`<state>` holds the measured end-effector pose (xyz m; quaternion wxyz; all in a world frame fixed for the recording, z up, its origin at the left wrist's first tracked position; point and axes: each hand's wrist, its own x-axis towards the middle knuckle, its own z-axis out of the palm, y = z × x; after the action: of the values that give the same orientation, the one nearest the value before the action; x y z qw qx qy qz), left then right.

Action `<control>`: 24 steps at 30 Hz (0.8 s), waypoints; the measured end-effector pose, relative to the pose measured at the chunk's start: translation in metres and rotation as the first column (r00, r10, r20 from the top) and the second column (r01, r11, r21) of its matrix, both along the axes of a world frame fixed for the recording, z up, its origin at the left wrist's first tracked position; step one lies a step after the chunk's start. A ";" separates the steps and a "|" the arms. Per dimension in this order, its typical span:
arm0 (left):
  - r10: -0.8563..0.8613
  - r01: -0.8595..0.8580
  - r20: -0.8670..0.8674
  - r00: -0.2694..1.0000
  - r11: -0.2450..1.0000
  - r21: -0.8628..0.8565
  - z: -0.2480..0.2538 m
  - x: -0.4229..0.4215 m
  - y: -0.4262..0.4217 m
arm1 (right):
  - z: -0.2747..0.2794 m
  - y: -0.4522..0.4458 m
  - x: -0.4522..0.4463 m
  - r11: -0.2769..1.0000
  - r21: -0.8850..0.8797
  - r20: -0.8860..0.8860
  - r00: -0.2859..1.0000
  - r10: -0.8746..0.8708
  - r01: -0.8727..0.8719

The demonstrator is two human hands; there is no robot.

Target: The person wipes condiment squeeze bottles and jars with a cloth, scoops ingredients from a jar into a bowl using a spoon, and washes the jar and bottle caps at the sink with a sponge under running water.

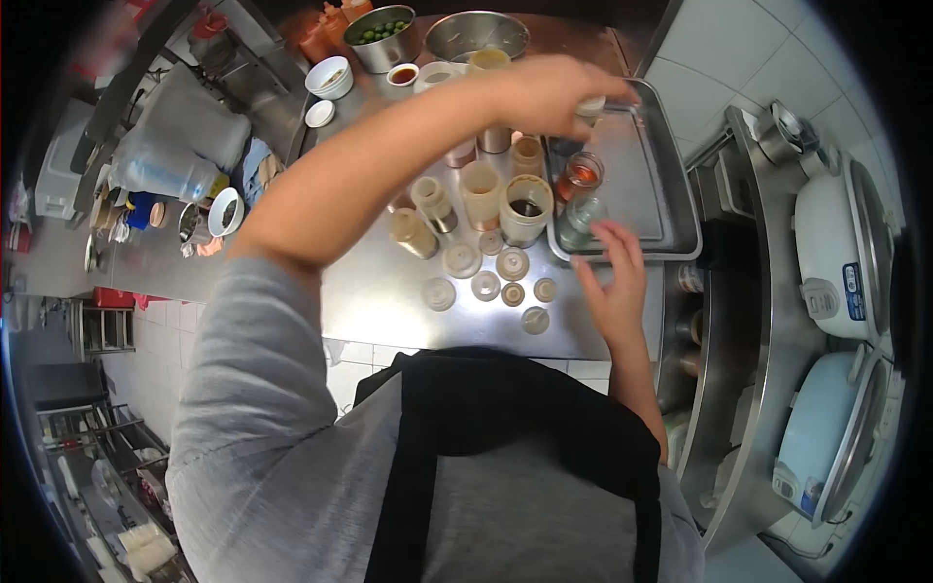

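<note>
Over the tray's (630, 175) far-left corner, blur hides whether the left hand's (554, 92) fingers grip the pale jar (589, 109), while at its near-left corner the right hand (619, 290) holds fingers apart beside the clear jar (581, 220), likely to steady it.

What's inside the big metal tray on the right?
Inside the metal tray are a red-filled jar and a clear jar near the right hand. The left hand partly covers another container, so its contents can't be told. The floor beneath them is hidden.
</note>
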<state>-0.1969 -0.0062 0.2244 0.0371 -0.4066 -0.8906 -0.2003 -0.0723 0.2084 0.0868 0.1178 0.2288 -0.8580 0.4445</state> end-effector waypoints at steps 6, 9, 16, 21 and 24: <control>0.346 -0.233 -0.241 0.907 0.888 0.396 0.034 0.117 -0.146 | 0.003 -0.021 0.059 0.991 0.029 0.198 0.972 0.123 -0.132; 0.532 -0.471 0.157 0.832 0.529 0.706 -0.029 0.174 -0.203 | 0.014 -0.043 0.067 0.990 0.033 0.171 0.977 0.127 -0.135; 0.677 -0.835 0.538 0.502 0.219 0.504 -0.202 0.236 -0.147 | -0.004 -0.119 0.027 0.980 -0.113 0.271 0.954 -0.129 0.165; 0.781 -0.806 0.400 0.479 0.211 0.553 -0.235 0.200 -0.112 | -0.037 -0.087 0.009 0.931 0.024 0.120 0.924 -0.363 0.363; 0.780 -0.821 0.448 0.436 0.141 0.553 -0.236 0.184 -0.111 | -0.037 -0.077 -0.024 0.992 0.046 0.292 0.948 -0.124 0.116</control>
<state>-0.0128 -0.1172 -0.0114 0.2671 0.1850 -0.8119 -0.4851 -0.0965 0.1317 0.0499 0.0124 0.1093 -0.8845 0.4533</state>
